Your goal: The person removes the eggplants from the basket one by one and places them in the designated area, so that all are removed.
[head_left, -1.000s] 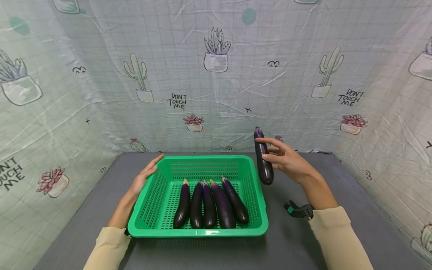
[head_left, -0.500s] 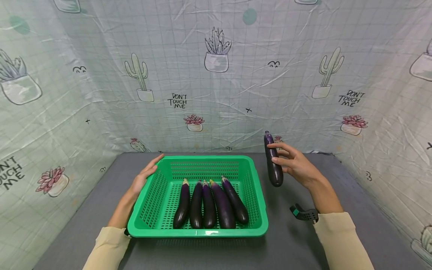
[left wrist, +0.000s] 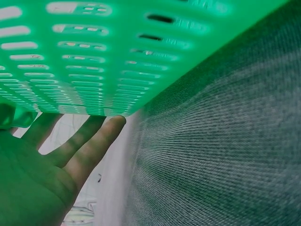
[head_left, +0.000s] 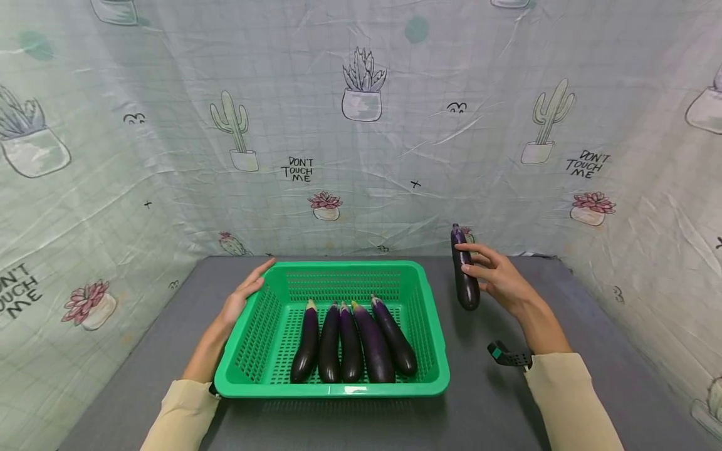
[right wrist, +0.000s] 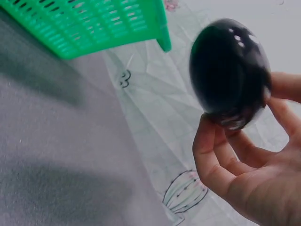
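My right hand (head_left: 499, 279) holds an eggplant (head_left: 467, 285) between thumb and fingers, to the right of the green basket (head_left: 333, 391). In the head view its stem end points up and away. The right wrist view shows the eggplant's round dark end (right wrist: 230, 70) held off the table, with my fingers (right wrist: 211, 160) curled against its underside. Several dark purple eggplants (head_left: 351, 351) lie side by side in the basket, stems toward the back. My left hand (head_left: 239, 300) rests along the basket's left side, its fingers (left wrist: 94, 143) extended against the slotted outer wall.
Basket and hands are over a dark grey table (head_left: 474, 407). A pale curtain (head_left: 389, 144) printed with cactus drawings stands behind and at both sides. A black wrist strap device (head_left: 507, 355) juts out from my right wrist.
The right hand has carried its eggplant to the right, away from the basket, and slightly lower in the head view. The left hand and the basket have stayed in place.
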A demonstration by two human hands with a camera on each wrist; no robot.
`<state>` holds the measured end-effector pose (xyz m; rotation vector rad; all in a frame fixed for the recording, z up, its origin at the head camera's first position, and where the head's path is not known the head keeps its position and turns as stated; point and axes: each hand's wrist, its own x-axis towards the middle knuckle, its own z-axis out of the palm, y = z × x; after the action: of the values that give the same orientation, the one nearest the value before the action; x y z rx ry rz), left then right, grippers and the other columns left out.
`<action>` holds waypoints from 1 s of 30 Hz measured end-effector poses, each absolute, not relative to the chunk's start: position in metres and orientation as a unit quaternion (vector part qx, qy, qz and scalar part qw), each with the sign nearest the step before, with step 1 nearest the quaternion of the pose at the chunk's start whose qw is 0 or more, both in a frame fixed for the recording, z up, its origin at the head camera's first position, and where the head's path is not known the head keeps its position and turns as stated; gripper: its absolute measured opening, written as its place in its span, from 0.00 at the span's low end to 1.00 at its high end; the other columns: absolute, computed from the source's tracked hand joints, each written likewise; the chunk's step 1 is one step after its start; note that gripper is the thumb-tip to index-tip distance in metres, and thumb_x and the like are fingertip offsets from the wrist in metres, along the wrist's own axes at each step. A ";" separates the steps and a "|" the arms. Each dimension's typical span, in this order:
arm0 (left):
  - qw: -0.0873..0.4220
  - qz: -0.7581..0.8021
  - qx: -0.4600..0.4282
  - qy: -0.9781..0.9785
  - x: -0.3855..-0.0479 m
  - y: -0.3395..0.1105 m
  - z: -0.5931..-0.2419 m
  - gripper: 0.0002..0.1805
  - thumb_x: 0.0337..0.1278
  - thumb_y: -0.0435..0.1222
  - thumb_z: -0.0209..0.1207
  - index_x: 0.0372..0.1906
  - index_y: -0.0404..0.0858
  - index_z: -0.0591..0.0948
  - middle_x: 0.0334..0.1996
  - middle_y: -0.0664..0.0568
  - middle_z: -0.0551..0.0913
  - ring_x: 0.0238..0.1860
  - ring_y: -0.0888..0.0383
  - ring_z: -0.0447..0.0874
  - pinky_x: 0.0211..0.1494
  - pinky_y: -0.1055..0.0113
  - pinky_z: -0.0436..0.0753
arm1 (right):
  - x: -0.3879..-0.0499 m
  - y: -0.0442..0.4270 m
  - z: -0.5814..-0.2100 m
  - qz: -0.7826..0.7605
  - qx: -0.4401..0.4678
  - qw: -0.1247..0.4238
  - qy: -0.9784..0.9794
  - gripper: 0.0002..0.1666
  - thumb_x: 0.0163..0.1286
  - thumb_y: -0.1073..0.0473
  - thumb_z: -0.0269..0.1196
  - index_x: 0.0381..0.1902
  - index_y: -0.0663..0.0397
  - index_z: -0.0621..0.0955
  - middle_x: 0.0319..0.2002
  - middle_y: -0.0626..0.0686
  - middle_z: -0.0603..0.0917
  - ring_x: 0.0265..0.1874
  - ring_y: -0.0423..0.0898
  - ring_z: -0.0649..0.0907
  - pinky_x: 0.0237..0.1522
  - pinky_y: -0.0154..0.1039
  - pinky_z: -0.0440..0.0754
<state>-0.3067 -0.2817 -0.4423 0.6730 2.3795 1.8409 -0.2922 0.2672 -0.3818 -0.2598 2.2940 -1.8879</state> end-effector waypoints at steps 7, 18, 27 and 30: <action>0.020 0.592 0.216 0.776 -0.307 -0.282 -0.442 0.31 0.86 0.40 0.33 0.84 0.33 0.48 0.84 0.35 0.39 0.82 0.31 0.30 0.76 0.26 0.38 | -0.303 0.273 -0.393 -0.623 -0.086 0.081 0.773 0.38 0.76 0.56 0.65 0.80 0.45 0.66 0.83 0.62 0.45 0.78 0.64 0.56 0.59 0.51 0.77; 0.054 0.627 0.199 0.751 -0.305 -0.279 -0.440 0.32 0.87 0.43 0.32 0.85 0.38 0.45 0.85 0.40 0.36 0.81 0.34 0.42 0.64 0.81 0.68 | -0.318 0.280 -0.420 -0.615 -0.077 0.086 0.780 0.39 0.76 0.58 0.65 0.80 0.47 0.64 0.82 0.64 0.50 0.78 0.66 0.57 0.69 0.73 0.65; 0.065 0.644 0.202 0.735 -0.306 -0.278 -0.441 0.32 0.87 0.43 0.32 0.85 0.39 0.44 0.85 0.39 0.35 0.75 0.57 0.61 0.64 0.79 0.74 | -0.320 0.282 -0.429 -0.585 -0.071 0.093 0.803 0.42 0.75 0.58 0.65 0.81 0.49 0.62 0.82 0.68 0.49 0.79 0.68 0.55 0.66 0.65 0.71; 0.062 0.639 0.202 0.739 -0.305 -0.278 -0.440 0.32 0.87 0.43 0.32 0.85 0.39 0.44 0.85 0.39 0.36 0.75 0.58 0.60 0.64 0.80 0.73 | -0.321 0.281 -0.433 -0.570 -0.071 0.095 0.813 0.41 0.76 0.57 0.64 0.81 0.49 0.62 0.82 0.68 0.48 0.79 0.69 0.55 0.68 0.70 0.69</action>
<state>-0.3048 -0.2784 -0.4400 0.6105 2.2349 1.9331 -0.3212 0.2808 -0.4328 -0.2116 2.4101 -1.6908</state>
